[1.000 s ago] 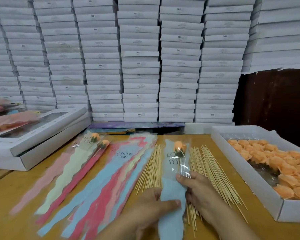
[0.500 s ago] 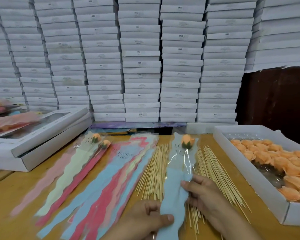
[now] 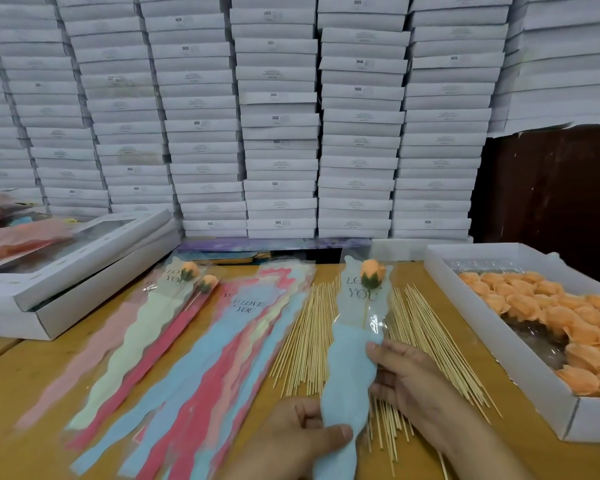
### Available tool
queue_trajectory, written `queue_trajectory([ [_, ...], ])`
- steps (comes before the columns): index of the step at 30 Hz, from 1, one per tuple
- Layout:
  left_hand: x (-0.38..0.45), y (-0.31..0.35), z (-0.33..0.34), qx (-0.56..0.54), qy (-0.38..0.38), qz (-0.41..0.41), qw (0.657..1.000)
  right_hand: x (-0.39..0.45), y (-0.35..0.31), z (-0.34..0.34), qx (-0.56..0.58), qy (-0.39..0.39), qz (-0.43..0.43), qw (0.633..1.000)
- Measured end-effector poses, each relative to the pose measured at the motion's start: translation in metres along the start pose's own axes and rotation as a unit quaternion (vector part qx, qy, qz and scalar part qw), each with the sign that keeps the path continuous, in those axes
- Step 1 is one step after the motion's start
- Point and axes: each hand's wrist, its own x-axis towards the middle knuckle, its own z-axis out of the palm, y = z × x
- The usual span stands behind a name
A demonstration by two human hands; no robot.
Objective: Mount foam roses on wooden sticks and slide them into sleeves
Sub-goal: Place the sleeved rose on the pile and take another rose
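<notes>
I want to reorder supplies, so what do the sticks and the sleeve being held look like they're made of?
Sticks: pale, matte, thin and straight, apparently wood or bamboo. Sleeve: clear glossy film on top, glinting with glare, likely plastic; its blue lower part looks matte, perhaps paper or nonwoven.

Orange roses [image 3: 548,313] in a white box [image 3: 492,337], light blue sleeve [image 3: 349,375] with black lettering, pink, red and pale green sleeves [image 3: 174,344], tan surface [image 3: 21,393].

Light: bright, even, soft from overhead.
Shadows: faint.
Glare: small glints on the clear plastic of the sleeve [image 3: 374,322].
Distortion: wide-angle bending of the stacked boxes [image 3: 278,116] towards the edges.
Focus: far-left edge soft.
</notes>
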Motion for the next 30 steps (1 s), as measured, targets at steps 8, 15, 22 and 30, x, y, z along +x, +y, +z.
queue_trajectory([
  [8,-0.012,0.029,-0.039,-0.112,0.133,0.037,0.984,0.002,-0.001,-0.006,0.020,0.005,0.011,1.000],
  [15,-0.022,0.061,-0.124,0.081,0.204,0.061,0.974,0.002,-0.002,-0.006,0.014,0.015,0.010,1.000],
  [22,0.001,0.025,-0.219,0.301,0.406,0.018,0.863,0.000,-0.004,-0.006,0.014,0.010,0.002,1.000],
  [30,0.000,-0.016,-0.242,0.442,0.490,-0.050,0.750,0.001,-0.005,-0.006,0.016,0.011,-0.010,1.000],
])
